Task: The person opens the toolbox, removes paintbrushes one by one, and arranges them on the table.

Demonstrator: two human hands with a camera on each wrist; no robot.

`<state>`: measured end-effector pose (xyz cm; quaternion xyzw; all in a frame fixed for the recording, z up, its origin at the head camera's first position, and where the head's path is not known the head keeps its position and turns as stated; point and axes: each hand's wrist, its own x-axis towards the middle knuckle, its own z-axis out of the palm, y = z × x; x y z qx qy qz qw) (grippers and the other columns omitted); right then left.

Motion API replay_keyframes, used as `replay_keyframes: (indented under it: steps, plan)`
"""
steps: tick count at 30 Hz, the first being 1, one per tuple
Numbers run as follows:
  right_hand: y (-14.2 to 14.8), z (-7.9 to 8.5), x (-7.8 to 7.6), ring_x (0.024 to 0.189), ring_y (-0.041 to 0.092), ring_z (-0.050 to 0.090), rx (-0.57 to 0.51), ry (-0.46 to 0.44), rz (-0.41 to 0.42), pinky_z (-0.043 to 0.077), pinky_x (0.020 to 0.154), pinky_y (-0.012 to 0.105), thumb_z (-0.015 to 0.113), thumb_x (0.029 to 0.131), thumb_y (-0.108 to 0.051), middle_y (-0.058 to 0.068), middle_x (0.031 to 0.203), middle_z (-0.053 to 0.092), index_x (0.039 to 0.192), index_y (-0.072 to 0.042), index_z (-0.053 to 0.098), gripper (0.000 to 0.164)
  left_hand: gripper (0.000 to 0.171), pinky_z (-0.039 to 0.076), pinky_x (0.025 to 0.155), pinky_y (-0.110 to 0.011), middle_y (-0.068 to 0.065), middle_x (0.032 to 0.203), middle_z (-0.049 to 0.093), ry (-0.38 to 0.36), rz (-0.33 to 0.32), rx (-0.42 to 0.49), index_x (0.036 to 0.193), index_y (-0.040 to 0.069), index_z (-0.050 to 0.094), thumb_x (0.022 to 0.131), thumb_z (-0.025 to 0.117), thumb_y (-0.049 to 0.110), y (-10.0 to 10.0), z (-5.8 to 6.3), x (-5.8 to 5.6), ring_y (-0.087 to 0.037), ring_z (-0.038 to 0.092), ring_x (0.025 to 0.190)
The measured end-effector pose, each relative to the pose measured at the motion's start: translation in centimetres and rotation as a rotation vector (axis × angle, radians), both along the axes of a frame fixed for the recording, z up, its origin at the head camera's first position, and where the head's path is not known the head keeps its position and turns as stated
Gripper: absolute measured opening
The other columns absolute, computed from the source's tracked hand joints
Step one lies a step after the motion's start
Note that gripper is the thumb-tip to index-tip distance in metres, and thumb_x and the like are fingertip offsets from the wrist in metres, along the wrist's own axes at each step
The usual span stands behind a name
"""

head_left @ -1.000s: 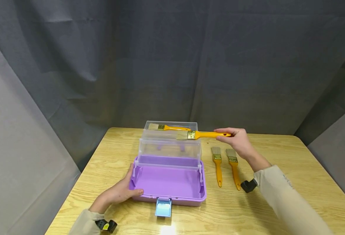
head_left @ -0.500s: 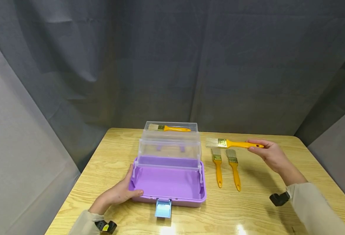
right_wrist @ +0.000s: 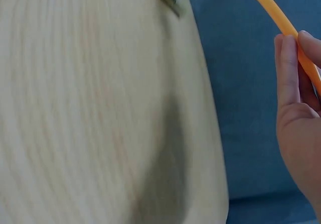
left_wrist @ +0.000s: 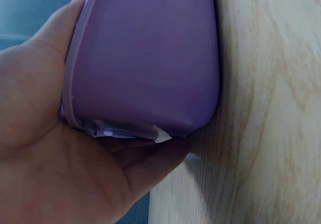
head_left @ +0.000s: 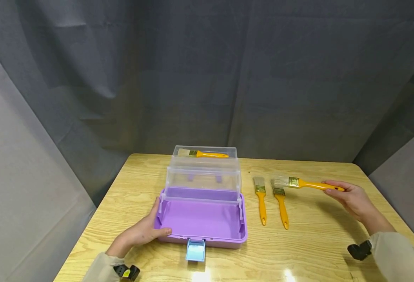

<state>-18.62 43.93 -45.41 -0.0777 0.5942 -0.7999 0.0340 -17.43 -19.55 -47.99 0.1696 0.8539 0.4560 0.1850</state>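
Paintbrush [head_left: 309, 184] with yellow handle and pale bristles, held up over the right part of the table [head_left: 313, 254], almost level, bristles toward the left; pinched near the handle's end by the right hand [head_left: 356, 201], thumb on one side, fingers close together on the other; in the head view, bristles overlapping those of a loose brush [head_left: 283, 211], contact between the two impossible to tell; just left of that, another loose brush [head_left: 262, 205], both with handles toward the person; farther left, a purple box [head_left: 201, 219], clear tiers [head_left: 202, 178] raised at its back, with a yellow-handled brush [head_left: 210, 154] lying crosswise in the topmost one; at the box's front, a pale blue latch [head_left: 195, 250] tipped outward; at its front left corner, the left hand [head_left: 141, 231], clamped on the box, thumb over the front rim, well apart from the fingers along the side wall; on both arms, pale sleeves [head_left: 399, 252] and small black cameras [head_left: 360, 250]; behind the table, dark grey cloth [head_left: 193, 78].
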Motion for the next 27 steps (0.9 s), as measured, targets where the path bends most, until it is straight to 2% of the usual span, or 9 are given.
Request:
replay_keyframes:
  steps: [7, 12, 15, 17, 20, 24, 27]
  plan:
    - [2.2, -1.3, 0.3, 0.092, 0.009, 0.066, 0.066, -0.049, -0.095, 0.052, 0.078, 0.021, 0.054, 0.09, 0.011, -0.005, 0.105, 0.068, 0.107, -0.013, 0.073, 0.035, 0.116, 0.005, 0.111, -0.051, -0.023, 0.153, -0.017, -0.006, 0.005, -0.008, 0.146, 0.006, -0.024, 0.084, 0.072, 0.028, -0.1, -0.1, 0.0, -0.039, 0.0, 0.14]
    - [3.2, -2.3, 0.4, 0.087, 0.004, 0.066, 0.205, -0.074, -0.175, 0.053, 0.074, 0.02, 0.061, 0.089, 0.004, -0.011, 0.099, 0.068, 0.106, -0.012, 0.074, 0.027, 0.116, 0.003, 0.111, -0.05, -0.022, 0.152, -0.019, -0.013, -0.002, 0.002, 0.145, 0.007, -0.025, 0.085, 0.071, 0.027, -0.1, -0.1, 0.0, -0.037, -0.003, 0.14]
    - [3.2, -2.6, 0.4, 0.083, -0.004, 0.062, 0.446, -0.073, -0.25, 0.053, 0.071, 0.017, 0.066, 0.089, -0.008, -0.019, 0.095, 0.066, 0.11, -0.009, 0.072, 0.022, 0.115, 0.003, 0.111, -0.05, -0.021, 0.153, -0.019, -0.013, -0.002, 0.003, 0.145, 0.007, -0.025, 0.085, 0.071, 0.027, -0.1, 0.0, 0.0, -0.037, -0.003, 0.14]
    - [3.1, -2.7, 0.5, 0.079, -0.008, 0.059, 0.656, -0.074, -0.309, 0.052, 0.068, 0.015, 0.069, 0.088, -0.019, -0.023, 0.092, 0.064, 0.114, -0.002, 0.069, 0.03, 0.115, 0.003, 0.111, -0.05, -0.021, 0.153, -0.018, -0.011, -0.001, 0.003, 0.145, 0.007, -0.025, 0.085, 0.071, 0.027, -0.1, -0.1, 0.0, -0.037, -0.002, 0.14]
    - [2.5, -2.7, 0.6, 0.074, -0.009, 0.056, 0.929, -0.082, -0.354, 0.051, 0.063, 0.017, 0.07, 0.086, -0.029, -0.014, 0.088, 0.068, 0.115, 0.008, 0.064, 0.046, 0.116, 0.004, 0.111, -0.051, -0.022, 0.153, -0.017, -0.009, 0.001, -0.003, 0.146, 0.007, -0.025, 0.085, 0.071, 0.028, 0.0, -0.1, 0.0, -0.038, -0.001, 0.14]
    - [1.6, -2.5, 0.6, 0.071, 0.004, 0.061, 1.075, -0.111, -0.319, 0.053, 0.06, 0.024, 0.071, 0.085, -0.028, 0.008, 0.087, 0.071, 0.108, 0.012, 0.064, 0.046, 0.116, 0.004, 0.111, -0.051, -0.022, 0.153, -0.017, -0.01, 0.0, -0.003, 0.146, 0.007, -0.025, 0.085, 0.071, 0.028, 0.0, -0.1, 0.0, -0.038, -0.001, 0.14]
    - [0.9, -2.3, 0.6, 0.071, 0.014, 0.063, 1.113, -0.137, -0.275, 0.054, 0.06, 0.027, 0.072, 0.084, -0.026, 0.012, 0.087, 0.07, 0.106, 0.012, 0.065, 0.044, 0.116, 0.003, 0.111, -0.051, -0.022, 0.153, -0.018, -0.01, 0.0, 0.003, 0.145, 0.007, -0.025, 0.085, 0.072, 0.027, 0.0, -0.1, 0.0, -0.038, -0.002, 0.14]
